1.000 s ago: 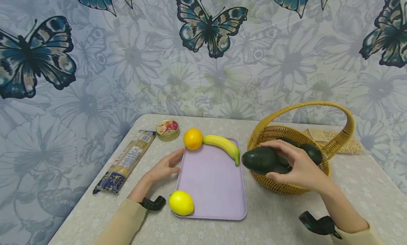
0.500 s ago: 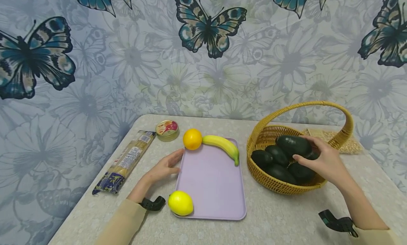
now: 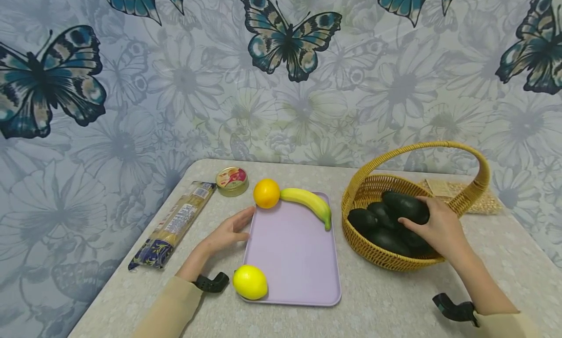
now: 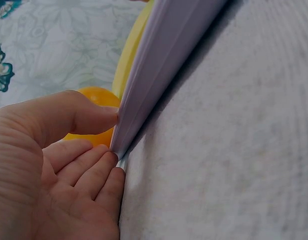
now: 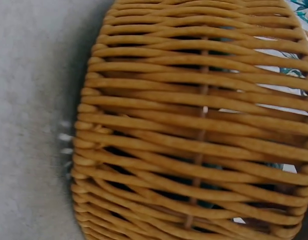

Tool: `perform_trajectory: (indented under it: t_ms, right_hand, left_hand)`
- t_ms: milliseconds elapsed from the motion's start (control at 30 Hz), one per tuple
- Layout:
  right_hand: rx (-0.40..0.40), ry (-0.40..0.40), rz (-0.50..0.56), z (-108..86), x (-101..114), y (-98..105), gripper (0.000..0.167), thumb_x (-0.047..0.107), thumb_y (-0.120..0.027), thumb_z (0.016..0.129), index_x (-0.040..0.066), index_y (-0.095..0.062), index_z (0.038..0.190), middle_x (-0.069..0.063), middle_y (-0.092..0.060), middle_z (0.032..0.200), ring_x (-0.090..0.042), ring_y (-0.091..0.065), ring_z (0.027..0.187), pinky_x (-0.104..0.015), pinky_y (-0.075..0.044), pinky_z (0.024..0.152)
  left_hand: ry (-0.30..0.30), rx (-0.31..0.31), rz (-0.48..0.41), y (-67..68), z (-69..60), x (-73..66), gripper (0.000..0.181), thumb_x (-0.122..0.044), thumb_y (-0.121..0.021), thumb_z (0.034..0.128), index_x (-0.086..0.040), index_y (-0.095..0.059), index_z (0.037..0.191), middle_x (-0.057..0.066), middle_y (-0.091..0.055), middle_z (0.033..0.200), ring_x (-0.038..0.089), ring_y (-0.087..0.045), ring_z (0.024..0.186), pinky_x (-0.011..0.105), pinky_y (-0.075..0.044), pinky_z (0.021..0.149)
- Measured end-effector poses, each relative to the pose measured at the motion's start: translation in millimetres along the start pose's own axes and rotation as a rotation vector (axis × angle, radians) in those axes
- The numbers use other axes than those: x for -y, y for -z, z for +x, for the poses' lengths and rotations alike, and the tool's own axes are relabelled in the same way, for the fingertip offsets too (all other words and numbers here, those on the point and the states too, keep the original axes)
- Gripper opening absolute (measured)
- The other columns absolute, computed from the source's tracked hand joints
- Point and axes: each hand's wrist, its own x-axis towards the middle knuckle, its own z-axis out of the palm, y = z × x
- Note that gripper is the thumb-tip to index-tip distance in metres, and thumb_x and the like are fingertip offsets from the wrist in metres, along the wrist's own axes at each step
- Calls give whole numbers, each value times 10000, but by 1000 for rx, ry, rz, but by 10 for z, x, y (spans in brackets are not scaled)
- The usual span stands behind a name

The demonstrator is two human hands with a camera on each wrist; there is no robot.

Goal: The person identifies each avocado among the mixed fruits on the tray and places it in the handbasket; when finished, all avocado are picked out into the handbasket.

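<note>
My right hand (image 3: 441, 228) reaches into the yellow wicker basket (image 3: 364, 248) and grips a dark green avocado (image 3: 405, 207) between thumb and fingers. Several more avocados (image 3: 388, 241) lie beneath and beside it. Only the woven basket wall (image 5: 193, 115) fills the right wrist view, which hides that hand. At the left edge of the lilac tray (image 3: 291, 252), my left hand (image 3: 226, 233) rests on the table. Seen from the left wrist, its thumb and fairly straight fingertips touch the tray's rim (image 4: 154, 65).
An orange (image 3: 266, 193) and a banana (image 3: 307, 201) lie along the tray's far end. A lemon (image 3: 250, 282) sits on its near left corner. Further left are a pasta packet (image 3: 175, 226) and a round tin (image 3: 231, 181). Behind the basket lies a woven mat (image 3: 483, 201).
With the avocado in its grip, my right hand has gone from the basket's left rim back rightward over the pile, then slightly lower and left. The left hand has stayed put.
</note>
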Motion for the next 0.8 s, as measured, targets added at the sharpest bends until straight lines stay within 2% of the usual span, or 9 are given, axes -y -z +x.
perform_trajectory:
  t_ms: [533,800]
  right_hand:
    - [-11,47,-21,-6,-22,-21,733,317,-808,725,-149,-503,1201,-380,-518,1136,-541,-478,1004,-652,-410,772]
    - [-5,-9,14,-5,-2,55,792,404,-754,772,-148,-469,1264,-374,-496,1196,-541,-461,1048,-659,-394,802]
  left_hand:
    - [6,1,2,19,19,14,726,71,-571,864,33,-189,1479,191,-162,1537,320,-173,1397,429,-165,1118]
    - [29,-6,7,33,14,-30,724,70,-566,865,36,-183,1479,194,-157,1537,325,-172,1397,439,-165,1117]
